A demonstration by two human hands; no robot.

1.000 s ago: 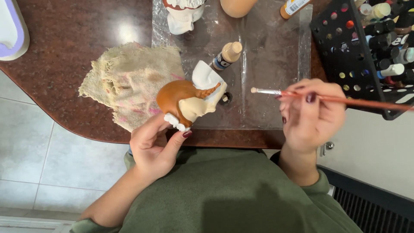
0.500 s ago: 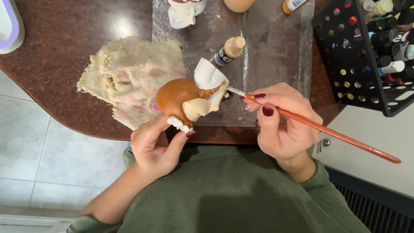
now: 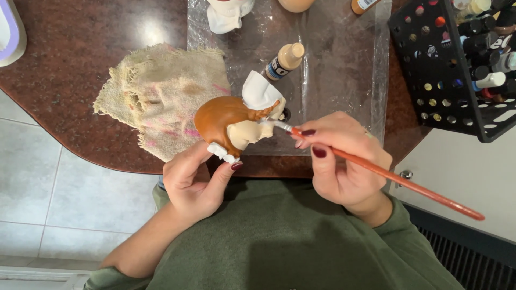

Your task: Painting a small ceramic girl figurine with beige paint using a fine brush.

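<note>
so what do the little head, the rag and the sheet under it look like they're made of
Figurine head: seemingly hard resin or ceramic, smooth glossy brown hair, matte cream face, unpainted white parts. Rag: coarse woven cotton, beige, frayed edges, pink stains. Sheet: thin clear plastic film, wrinkled and glinting, tabletop showing through.

L hand [image 3: 194, 180] cupped, fingers pinched; R hand [image 3: 344, 161] closed, pen-style grip

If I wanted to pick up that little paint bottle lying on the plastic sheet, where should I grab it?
Probably around the dark labelled body of the paint bottle, pinching across its sides from above. It lies tilted on the plastic sheet, its tan cap pointing up and right, with bare sheet on both sides.
</note>
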